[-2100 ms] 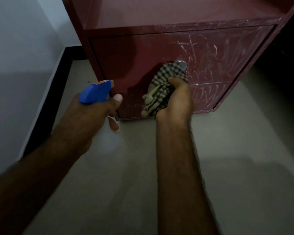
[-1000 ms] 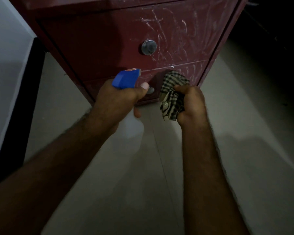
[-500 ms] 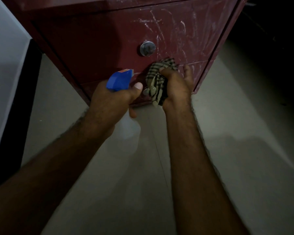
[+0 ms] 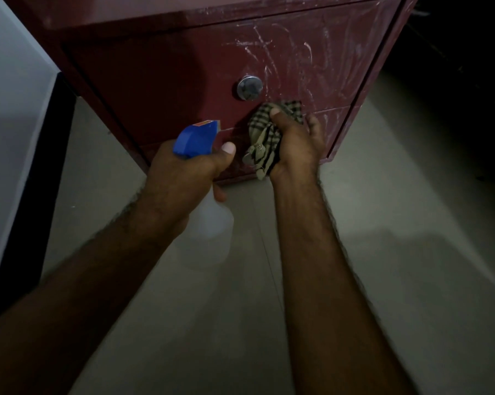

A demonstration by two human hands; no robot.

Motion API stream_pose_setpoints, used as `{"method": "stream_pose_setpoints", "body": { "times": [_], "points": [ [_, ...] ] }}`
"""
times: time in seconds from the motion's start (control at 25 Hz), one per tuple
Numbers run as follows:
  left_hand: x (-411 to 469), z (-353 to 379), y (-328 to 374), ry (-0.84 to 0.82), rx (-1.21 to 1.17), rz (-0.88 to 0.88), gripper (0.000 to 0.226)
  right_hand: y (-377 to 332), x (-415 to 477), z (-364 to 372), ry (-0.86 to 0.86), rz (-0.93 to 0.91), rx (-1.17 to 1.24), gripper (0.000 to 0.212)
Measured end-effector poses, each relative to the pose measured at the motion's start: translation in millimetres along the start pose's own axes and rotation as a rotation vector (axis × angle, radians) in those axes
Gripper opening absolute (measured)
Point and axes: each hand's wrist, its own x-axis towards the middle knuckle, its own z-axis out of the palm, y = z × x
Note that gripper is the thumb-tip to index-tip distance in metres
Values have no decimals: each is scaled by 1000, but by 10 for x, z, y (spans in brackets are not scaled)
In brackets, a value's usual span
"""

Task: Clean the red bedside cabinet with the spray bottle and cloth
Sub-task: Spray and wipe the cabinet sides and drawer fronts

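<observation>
The red bedside cabinet (image 4: 160, 81) fills the top of the head view, its drawer fronts streaked with white smears on the right half. A round metal knob (image 4: 250, 88) sits on the upper drawer. My right hand (image 4: 296, 145) grips a bunched checked cloth (image 4: 264, 138) and presses it on the drawer front just below that knob, at the seam between the two drawers. My left hand (image 4: 183, 178) holds the spray bottle (image 4: 197, 138), whose blue head points at the cabinet while its clear body hangs below my fist.
Grey floor tiles (image 4: 383, 280) spread below and to the right of the cabinet. A white wall (image 4: 9, 95) with a dark skirting strip (image 4: 40, 181) runs along the left. The area at the far right is dark.
My right hand has carried the cloth from the lower drawer up to the seam under the knob. The spray bottle in my left hand has barely shifted.
</observation>
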Motion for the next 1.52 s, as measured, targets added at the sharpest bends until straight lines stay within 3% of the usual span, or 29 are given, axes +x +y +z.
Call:
{"method": "stream_pose_setpoints", "body": {
  "times": [0.12,0.28,0.48,0.68,0.84,1.04,1.24,1.32,1.52],
  "points": [
    [-33,-27,21,0,-3,6,51,5,-9,4,40,24,7,76],
    [-33,-69,22,3,18,15,52,-88,-41,44,-77,-43,18,87],
    [-48,-74,40,3,31,23,51,-21,-89,-6,28,41,13,82],
    [-41,-69,23,24,30,15,44,-165,-79,50,-74,-85,15,91],
    [-35,-63,13,27,46,4,41,-73,-47,-80,18,-13,10,89],
    [-27,-49,26,20,48,2,45,-233,53,28,3,-125,22,97],
    [-58,-14,26,29,43,6,35,-77,60,-147,136,-31,32,77],
    [-52,-15,35,12,49,15,29,-114,70,-124,114,-42,86,79],
    [-35,-12,32,18,34,17,42,-252,84,-95,60,-123,101,81]
  ]
}}
